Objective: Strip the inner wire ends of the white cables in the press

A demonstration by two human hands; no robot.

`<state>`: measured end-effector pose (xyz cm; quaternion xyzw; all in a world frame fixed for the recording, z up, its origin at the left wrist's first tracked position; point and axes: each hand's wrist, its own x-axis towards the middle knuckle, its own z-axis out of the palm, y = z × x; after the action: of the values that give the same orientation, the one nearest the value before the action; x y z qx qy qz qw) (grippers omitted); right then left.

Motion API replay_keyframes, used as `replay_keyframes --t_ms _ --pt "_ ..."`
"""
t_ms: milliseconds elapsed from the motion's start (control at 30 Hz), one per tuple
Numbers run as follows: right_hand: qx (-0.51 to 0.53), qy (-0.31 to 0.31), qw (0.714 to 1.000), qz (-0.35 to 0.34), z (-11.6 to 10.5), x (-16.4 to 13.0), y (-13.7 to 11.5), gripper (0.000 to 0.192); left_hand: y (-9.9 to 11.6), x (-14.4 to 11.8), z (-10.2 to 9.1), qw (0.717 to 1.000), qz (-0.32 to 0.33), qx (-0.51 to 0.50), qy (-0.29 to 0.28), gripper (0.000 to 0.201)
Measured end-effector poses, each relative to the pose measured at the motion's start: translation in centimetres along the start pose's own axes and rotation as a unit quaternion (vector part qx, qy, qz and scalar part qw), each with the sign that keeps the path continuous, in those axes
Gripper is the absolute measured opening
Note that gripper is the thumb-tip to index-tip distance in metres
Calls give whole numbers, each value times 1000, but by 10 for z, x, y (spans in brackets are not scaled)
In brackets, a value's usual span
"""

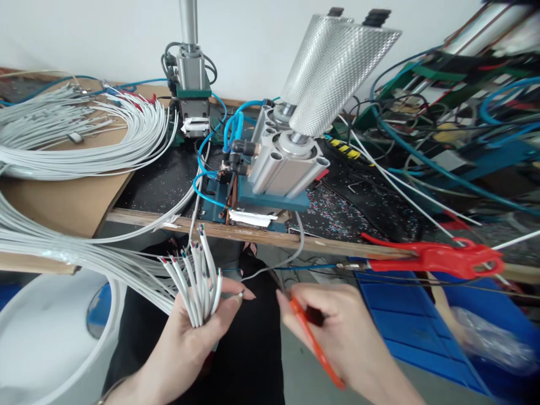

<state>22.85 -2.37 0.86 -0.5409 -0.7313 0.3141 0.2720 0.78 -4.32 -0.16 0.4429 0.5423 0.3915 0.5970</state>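
My left hand [185,343] is closed around a bundle of grey-white cables [196,284]. Their cut ends fan upward above the thumb, with small coloured wire tips showing. Behind that hand, the cables' lengths run off to the left. My right hand [343,326] grips an orange-handled hand tool [316,346], which slants down across the palm. Its working end is hidden or too blurred to make out, so its exact kind does not show. A gap separates the two hands, both held over my lap in front of the bench edge.
Pneumatic cylinders [280,163] with blue hoses stand on the bench [354,242]. A red air blow gun [439,259] hangs at its front edge. Coiled cables [139,140] lie on cardboard at left. Below are a white bucket [37,337] and a blue bin [405,326].
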Motion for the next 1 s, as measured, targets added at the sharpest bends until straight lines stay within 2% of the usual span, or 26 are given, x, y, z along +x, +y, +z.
replay_keyframes --t_ms 67,100,167,200,267,300,367,400,433,467,500,533,633,700,767,933,1000 --pt "-76 79 992 67 -23 9 19 49 -1 2 -1 999 -27 -35 -16 32" --pt "-125 118 979 114 -39 17 32 49 -1 2 -1 997 -42 -60 -16 34" --pt "-233 222 930 178 -74 34 57 41 0 4 -2 993 -57 -102 0 32" --pt "-270 266 908 178 -89 43 68 38 0 4 -2 992 -55 -116 7 31" --pt "-305 315 889 127 -107 54 78 36 1 5 -3 988 -53 -141 15 35" --pt "-308 339 884 89 -107 55 75 34 1 6 -3 987 -54 -152 13 35" --pt "-275 352 894 26 -87 48 57 22 1 9 -4 985 -49 -167 4 31" --pt "-228 327 917 15 -69 41 42 18 0 10 -5 984 -44 -170 0 30" --pt "-143 273 951 -6 -47 34 26 13 0 12 -5 984 -39 -172 -2 30" --pt "-42 222 974 -26 -25 26 11 13 -1 13 -5 984 -36 -174 -1 30" --pt "44 177 983 -27 -2 20 -3 13 -1 14 -4 984 -39 -176 0 29" --pt "112 146 983 -23 18 16 -14 12 -1 15 -4 983 -43 -177 0 29" --pt "286 141 948 4 58 16 -30 10 0 16 -5 985 -50 -163 -16 31" --pt "351 153 923 15 66 23 -29 7 0 16 -6 987 -50 -147 -29 35" --pt "373 145 916 28 62 29 -26 5 0 15 -8 989 -50 -133 -35 38" --pt "348 59 933 74 32 37 -26 17 -1 14 -8 992 -54 -99 -48 37" --pt "350 17 931 98 25 37 -27 19 0 14 -8 993 -49 -92 -52 36"
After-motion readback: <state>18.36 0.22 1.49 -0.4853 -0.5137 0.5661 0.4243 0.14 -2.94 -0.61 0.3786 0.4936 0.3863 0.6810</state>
